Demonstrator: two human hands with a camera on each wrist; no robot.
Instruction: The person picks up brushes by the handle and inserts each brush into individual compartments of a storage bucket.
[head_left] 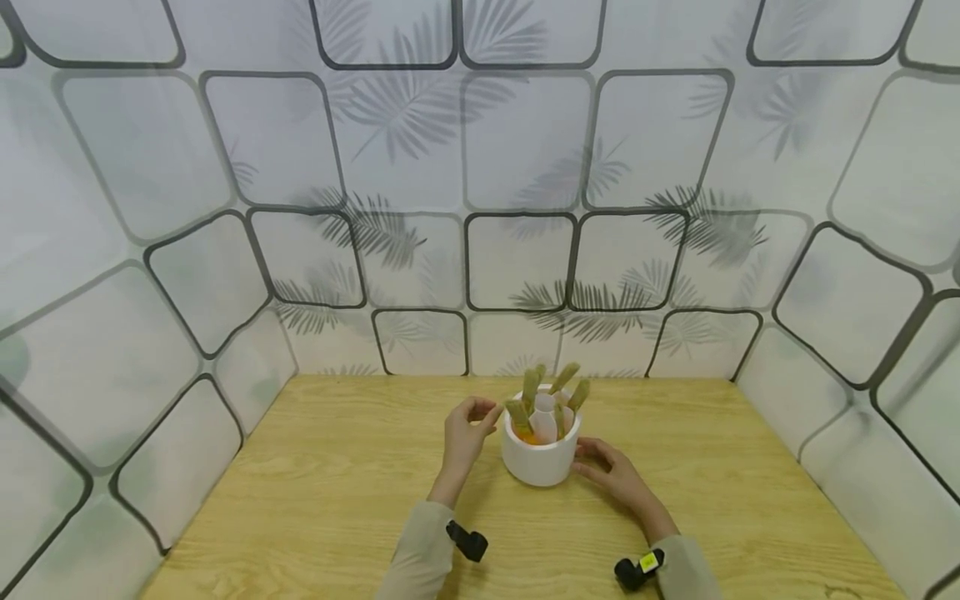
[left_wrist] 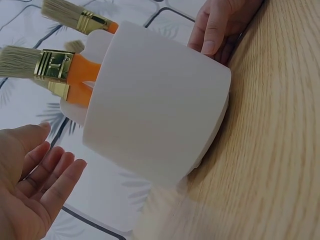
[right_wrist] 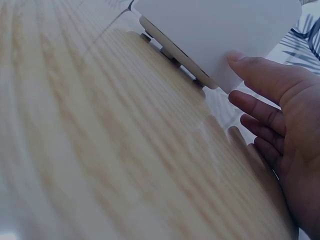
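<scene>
A white round holder [head_left: 539,463] stands on the wooden table, with a base plate and small dark feet under it in the right wrist view. Several paintbrushes [left_wrist: 52,67] with orange handles, gold ferrules and pale bristles stand bristles-up inside, around a white divider [head_left: 546,421]. My left hand [head_left: 467,433] hovers by the left of the rim; in the left wrist view its loosely bent fingers are apart from the holder and hold nothing. My right hand [head_left: 615,475] is low at the right side, its thumb [right_wrist: 250,70] seemingly touching the wall, the other fingers relaxed below.
The wooden table [head_left: 322,492] spreads out to both sides of the holder. Patterned cloth walls [head_left: 517,258] with rounded squares and leaves enclose it at the back, left and right. Small dark wrist cameras [head_left: 467,542] sit on both sleeves.
</scene>
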